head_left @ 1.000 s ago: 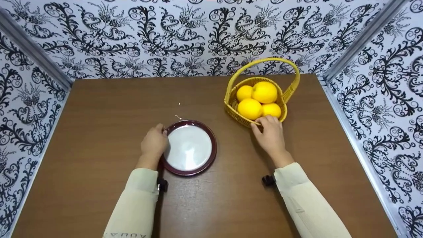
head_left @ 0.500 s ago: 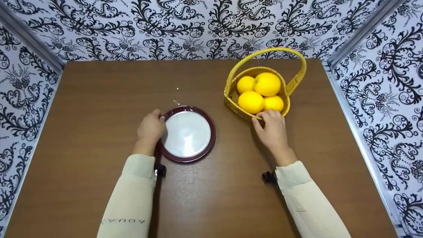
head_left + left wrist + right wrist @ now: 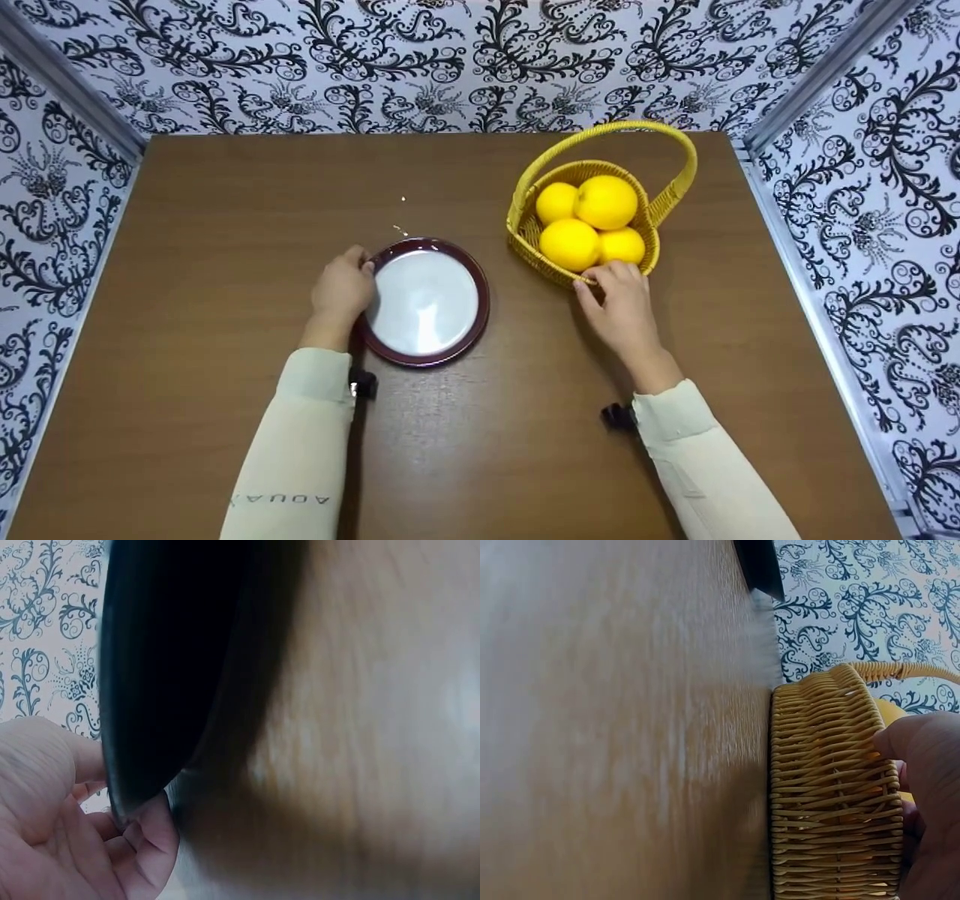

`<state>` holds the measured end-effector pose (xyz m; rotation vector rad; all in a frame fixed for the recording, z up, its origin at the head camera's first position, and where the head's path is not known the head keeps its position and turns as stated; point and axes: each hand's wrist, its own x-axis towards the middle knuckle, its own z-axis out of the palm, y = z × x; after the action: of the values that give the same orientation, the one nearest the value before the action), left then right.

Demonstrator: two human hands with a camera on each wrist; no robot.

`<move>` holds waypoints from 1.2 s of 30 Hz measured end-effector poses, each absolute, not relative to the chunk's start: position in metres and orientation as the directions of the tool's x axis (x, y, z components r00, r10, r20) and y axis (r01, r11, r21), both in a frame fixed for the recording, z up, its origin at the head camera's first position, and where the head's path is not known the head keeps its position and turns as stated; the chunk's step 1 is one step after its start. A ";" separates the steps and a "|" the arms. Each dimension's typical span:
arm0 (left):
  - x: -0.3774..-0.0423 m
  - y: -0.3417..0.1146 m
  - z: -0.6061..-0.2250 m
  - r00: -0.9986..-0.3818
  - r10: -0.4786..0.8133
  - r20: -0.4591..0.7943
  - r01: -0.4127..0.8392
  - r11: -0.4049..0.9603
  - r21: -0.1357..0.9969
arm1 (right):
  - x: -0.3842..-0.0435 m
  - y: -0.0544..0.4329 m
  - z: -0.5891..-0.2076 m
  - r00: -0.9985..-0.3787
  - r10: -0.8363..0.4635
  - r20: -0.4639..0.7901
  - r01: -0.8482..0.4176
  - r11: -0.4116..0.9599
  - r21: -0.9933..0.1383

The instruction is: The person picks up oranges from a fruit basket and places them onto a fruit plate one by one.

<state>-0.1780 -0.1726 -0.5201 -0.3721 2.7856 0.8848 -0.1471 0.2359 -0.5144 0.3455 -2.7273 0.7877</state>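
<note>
On the left, my left hand (image 3: 343, 289) grips the edge of a round plate (image 3: 425, 304) with a pale centre and dark red rim. Its fingers curl under the rim, and the plate's dark underside (image 3: 172, 652) fills much of the left wrist view. A yellow woven basket (image 3: 541, 261) with a tall arched handle stands at the right. My right hand (image 3: 621, 304) pinches the basket's near rim, thumb outside against the weave (image 3: 832, 787) and fingers inside. Several round yellow fruits (image 3: 570, 244) lie in the basket.
Both things are on a brown wooden table (image 3: 480, 450). Patterned walls (image 3: 435, 67) enclose its back and sides, with metal strips at the corners. Small light specks (image 3: 401, 229) show behind the plate. Black wrist cameras (image 3: 364, 384) hang at both cuffs.
The basket has slid a little toward me with my right hand on its rim. My left hand and the plate have hardly moved; the head view has tilted slightly.
</note>
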 end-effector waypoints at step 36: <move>-0.177 -0.172 -0.517 -0.945 -0.163 -0.283 -0.300 0.781 0.548 | -0.130 0.237 -0.508 -0.932 -0.193 0.308 -0.325 0.821 -0.470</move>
<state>-0.1774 -0.1723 -0.5174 -0.3629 2.7530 0.9023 -0.1299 0.2373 -0.5083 0.3988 -2.7574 0.7758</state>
